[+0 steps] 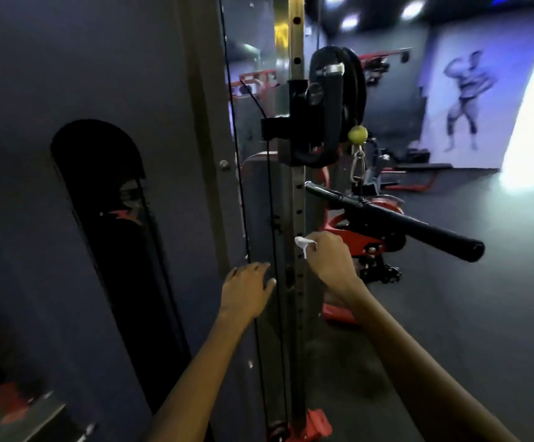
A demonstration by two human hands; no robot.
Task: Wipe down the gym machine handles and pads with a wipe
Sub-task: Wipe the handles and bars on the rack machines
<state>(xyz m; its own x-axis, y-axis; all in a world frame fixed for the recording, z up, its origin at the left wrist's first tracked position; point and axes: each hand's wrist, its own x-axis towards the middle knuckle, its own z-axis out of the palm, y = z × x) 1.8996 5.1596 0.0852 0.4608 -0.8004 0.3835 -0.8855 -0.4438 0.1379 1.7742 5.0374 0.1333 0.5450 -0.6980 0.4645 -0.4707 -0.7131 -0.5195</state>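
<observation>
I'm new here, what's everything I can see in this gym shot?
wipe: one, white, crumpled in the right hand beside the post
post: one, grey with holes, upright at centre
bar handle: one, black, hanging from a carabiner right of the post
ball: one, yellow-green, above the carabiner
pulley carriage: one, black, on the post
cables: black, left of the post
mural: one, grey figure, far wall
left hand: open, fingers spread, beside the cables
right hand: grips the wipe
</observation>
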